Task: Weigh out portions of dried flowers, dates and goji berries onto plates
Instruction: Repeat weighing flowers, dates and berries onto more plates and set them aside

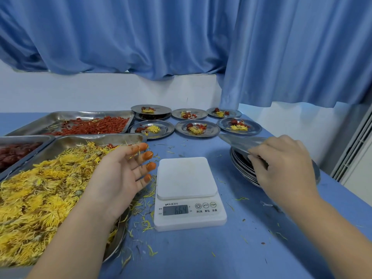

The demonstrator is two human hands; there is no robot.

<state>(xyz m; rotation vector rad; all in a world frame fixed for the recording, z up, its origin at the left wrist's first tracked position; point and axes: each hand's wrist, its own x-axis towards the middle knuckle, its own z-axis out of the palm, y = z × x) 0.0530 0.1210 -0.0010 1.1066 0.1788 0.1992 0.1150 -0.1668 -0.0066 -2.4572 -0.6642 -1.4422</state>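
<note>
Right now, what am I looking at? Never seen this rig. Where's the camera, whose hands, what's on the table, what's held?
No robot: one head-worn camera looks down at a person's two bare hands. On the blue table sit trays of yellow dried flowers, goji berries and dates, a white scale with its platform bare, and filled plates at the back. The left hand, fingertips stained orange, is open above the flower tray. The right hand grips the top plate of a stack.
</note>
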